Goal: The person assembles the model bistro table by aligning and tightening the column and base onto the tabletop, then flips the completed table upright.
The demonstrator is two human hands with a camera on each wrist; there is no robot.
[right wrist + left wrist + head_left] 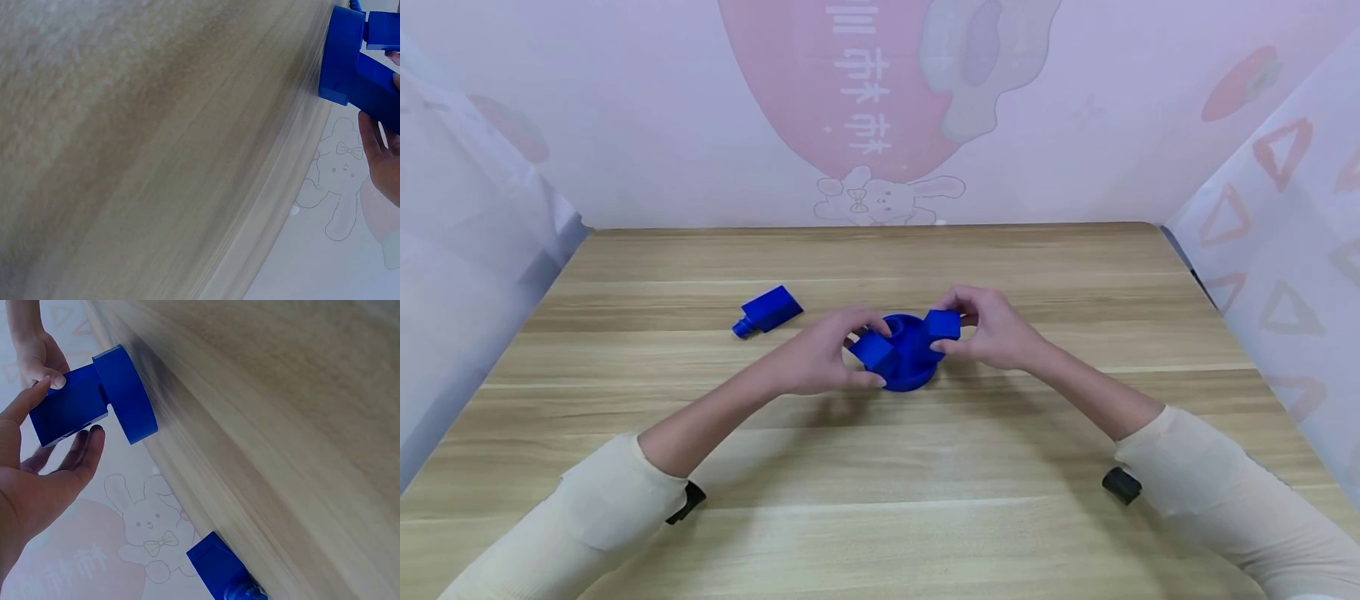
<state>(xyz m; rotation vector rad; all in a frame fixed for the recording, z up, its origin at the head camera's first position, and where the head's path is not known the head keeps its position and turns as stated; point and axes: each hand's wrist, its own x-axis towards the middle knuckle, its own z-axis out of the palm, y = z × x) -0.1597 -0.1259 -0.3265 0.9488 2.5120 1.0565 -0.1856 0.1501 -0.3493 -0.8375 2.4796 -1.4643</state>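
— Grip first, from the head view?

— Left hand (820, 357): thumb and fingers set narrowly on opposite sides of a smooth, solid-blue box-shaped block (876, 353). Right hand (1000, 332): thumb and fingers pinch a second blue box-shaped block (943, 323). Both blocks sit between the fingertips, over opposite sides of a round, shallow blue dish (910, 385).

— And their direction?

— End faces upward. A third blue block with a stepped round neck (769, 309) lies on the wood-grain table (880, 517), left of the hands; its long axis is slanted, neck toward the left and the person.

— Left wrist view?

— Thumb on one side of the left block, fingertips at the other; its long axis stands square to the dish, a narrow neck between them.

— Right wrist view?

— Fingertips meet the right block's side; the frame cuts off part of the hand. That block slants relative to the dish; I can't tell whether it is seated.
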